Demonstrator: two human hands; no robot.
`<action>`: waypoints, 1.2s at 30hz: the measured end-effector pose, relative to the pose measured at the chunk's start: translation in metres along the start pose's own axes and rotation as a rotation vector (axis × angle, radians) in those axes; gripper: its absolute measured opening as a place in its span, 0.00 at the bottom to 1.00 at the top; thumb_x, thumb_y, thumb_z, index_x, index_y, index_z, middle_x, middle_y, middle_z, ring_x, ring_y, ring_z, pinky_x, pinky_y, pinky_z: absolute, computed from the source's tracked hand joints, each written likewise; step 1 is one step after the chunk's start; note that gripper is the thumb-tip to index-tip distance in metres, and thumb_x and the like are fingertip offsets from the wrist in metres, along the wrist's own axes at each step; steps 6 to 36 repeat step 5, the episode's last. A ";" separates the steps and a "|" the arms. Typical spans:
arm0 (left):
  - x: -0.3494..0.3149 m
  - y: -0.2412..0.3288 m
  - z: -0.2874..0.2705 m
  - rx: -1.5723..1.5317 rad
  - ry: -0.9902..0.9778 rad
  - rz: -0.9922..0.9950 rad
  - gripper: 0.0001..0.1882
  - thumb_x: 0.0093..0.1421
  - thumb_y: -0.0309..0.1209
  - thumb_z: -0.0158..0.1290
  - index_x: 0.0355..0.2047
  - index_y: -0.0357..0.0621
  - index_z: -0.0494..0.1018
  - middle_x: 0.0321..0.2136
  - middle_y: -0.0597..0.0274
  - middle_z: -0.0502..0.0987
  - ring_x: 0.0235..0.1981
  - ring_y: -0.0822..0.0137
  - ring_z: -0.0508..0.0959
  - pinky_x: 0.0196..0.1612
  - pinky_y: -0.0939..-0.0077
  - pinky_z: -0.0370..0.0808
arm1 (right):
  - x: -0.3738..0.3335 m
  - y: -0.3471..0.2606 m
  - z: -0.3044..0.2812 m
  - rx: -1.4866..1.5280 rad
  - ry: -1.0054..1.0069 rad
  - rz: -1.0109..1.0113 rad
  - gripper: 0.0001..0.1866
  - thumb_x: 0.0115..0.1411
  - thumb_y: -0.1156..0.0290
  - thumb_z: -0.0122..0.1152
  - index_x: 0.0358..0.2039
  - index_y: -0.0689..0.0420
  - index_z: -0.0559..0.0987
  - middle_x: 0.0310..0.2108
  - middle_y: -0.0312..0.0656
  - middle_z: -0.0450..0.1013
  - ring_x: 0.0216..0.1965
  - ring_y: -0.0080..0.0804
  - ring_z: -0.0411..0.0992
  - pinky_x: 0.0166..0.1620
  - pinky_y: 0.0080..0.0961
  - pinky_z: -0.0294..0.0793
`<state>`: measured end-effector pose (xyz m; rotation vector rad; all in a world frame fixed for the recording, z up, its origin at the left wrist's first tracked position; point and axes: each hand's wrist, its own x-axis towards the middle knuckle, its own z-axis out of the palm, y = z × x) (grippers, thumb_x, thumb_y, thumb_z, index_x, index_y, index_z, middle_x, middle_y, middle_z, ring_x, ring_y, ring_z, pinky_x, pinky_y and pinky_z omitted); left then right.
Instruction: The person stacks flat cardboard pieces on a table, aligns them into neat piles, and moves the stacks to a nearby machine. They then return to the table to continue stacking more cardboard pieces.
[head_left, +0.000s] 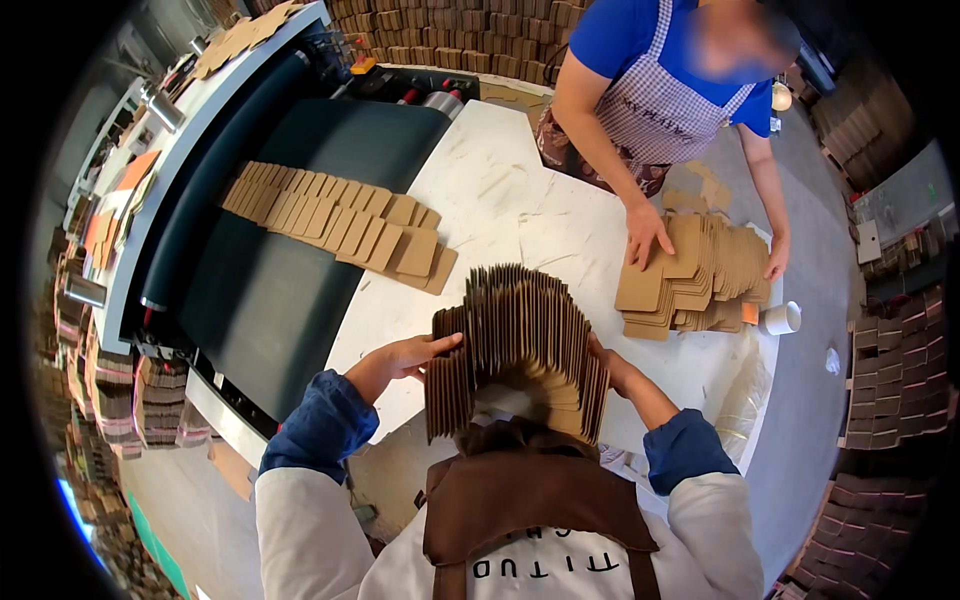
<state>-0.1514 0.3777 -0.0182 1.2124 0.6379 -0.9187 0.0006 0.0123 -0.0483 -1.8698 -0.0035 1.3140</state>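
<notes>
A thick, fanned stack of folded brown cardboard pieces [525, 310] arches at the near edge of the white table [480, 180], close to my body. My left hand [412, 356] presses its left end, with the thumb on top. At the other end, my right hand [618, 368] grips the side; its fingers are partly hidden behind the cardboard. The two hands squeeze the stack between them. Farther left, a shingled row of flat cardboard pieces [335, 215] runs from the dark conveyor belt [290, 290] onto the table.
Across the table a co-worker in a checked apron [665, 110] has both hands at a cardboard pile [690, 270]. A white cup [782, 318] stands at the right edge. The machine's roller [225, 170] lies left. Bundled cardboard stacks [890, 400] line the right side.
</notes>
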 end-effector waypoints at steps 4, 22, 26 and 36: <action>0.008 0.024 -0.011 -0.057 0.048 0.008 0.28 0.68 0.53 0.41 0.58 0.45 0.67 0.48 0.63 0.77 0.47 0.71 0.78 0.47 0.74 0.78 | 0.038 0.010 -0.019 -0.107 -0.030 -0.072 0.53 0.55 0.21 0.26 0.61 0.55 0.69 0.44 0.52 0.76 0.38 0.39 0.73 0.34 0.38 0.73; 0.006 0.029 -0.014 -0.056 0.059 0.009 0.28 0.68 0.53 0.41 0.58 0.45 0.67 0.48 0.63 0.77 0.47 0.71 0.78 0.47 0.74 0.78 | 0.040 0.007 -0.019 -0.059 -0.053 -0.092 0.55 0.52 0.19 0.27 0.60 0.54 0.70 0.46 0.53 0.75 0.38 0.42 0.73 0.33 0.39 0.71; 0.006 0.029 -0.014 -0.056 0.059 0.009 0.28 0.68 0.53 0.41 0.58 0.45 0.67 0.48 0.63 0.77 0.47 0.71 0.78 0.47 0.74 0.78 | 0.040 0.007 -0.019 -0.059 -0.053 -0.092 0.55 0.52 0.19 0.27 0.60 0.54 0.70 0.46 0.53 0.75 0.38 0.42 0.73 0.33 0.39 0.71; 0.006 0.029 -0.014 -0.056 0.059 0.009 0.28 0.68 0.53 0.41 0.58 0.45 0.67 0.48 0.63 0.77 0.47 0.71 0.78 0.47 0.74 0.78 | 0.040 0.007 -0.019 -0.059 -0.053 -0.092 0.55 0.52 0.19 0.27 0.60 0.54 0.70 0.46 0.53 0.75 0.38 0.42 0.73 0.33 0.39 0.71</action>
